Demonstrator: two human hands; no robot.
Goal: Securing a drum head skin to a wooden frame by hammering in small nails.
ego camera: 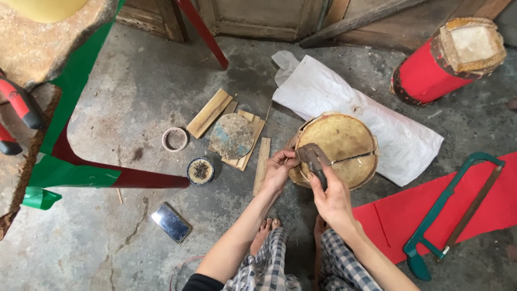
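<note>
A grey concrete floor [134, 91] fills the view. A white sack [377, 116] lies far right of centre, and a red cloth [484, 205] spreads at the near right with a green hacksaw [449, 213] on it. A red drum [436, 67] lies at the far right. Leaning against the sack, in the middle, is a round woven disc [344, 137] with a split across its lower part.

The right hand [334, 202] is closed around the handle of a hammer [312, 156], whose dark head rests against the disc's left edge. The left hand [279, 170] pinches the disc's left rim beside the hammer head, fingers curled shut; whether it also holds something small there cannot be told.

Left of the hands lie wooden slats [212, 113] and a worn round lid [232, 136]. Further left sit a tape ring [175, 139] and a small tin of nails [200, 171]. A phone [171, 222] lies on the near floor.
</note>
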